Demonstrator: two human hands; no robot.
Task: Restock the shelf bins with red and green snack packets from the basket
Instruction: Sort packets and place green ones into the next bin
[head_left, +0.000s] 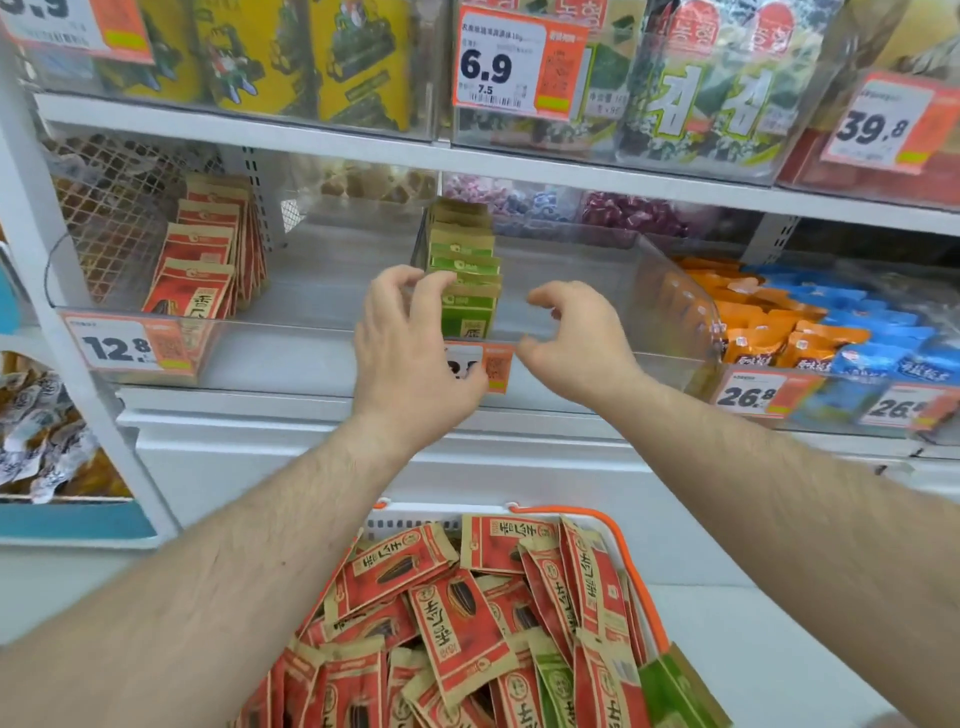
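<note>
Green sunflower-seed packets (467, 280) stood in a row in the clear shelf bin (597, 291) at the middle of the view, and we had our left hand (410, 358) up at the front of that row, fingers curled near the foremost packet; whether they actually pinched it or only touched it we could not tell. Our right hand (571, 343), at about three o'clock from the left, hovered over the bin's front wall with its fingers loosely curled and holding nothing. At nine o'clock from the green row, red seed packets (202, 260) stood in the neighbouring bin (130, 332), which looked only partly filled. Below, at six o'clock, the orange-handled basket (613, 535) was heaped with red packets (457, 613), with a few green packets (670, 686) at its right edge. We judged the step in hand to be straightening the green row after a placement. Next, we would likely need to drop both hands to the basket, gather a same-coloured batch, and stand it upright in the matching bin without tipping the row.
</note>
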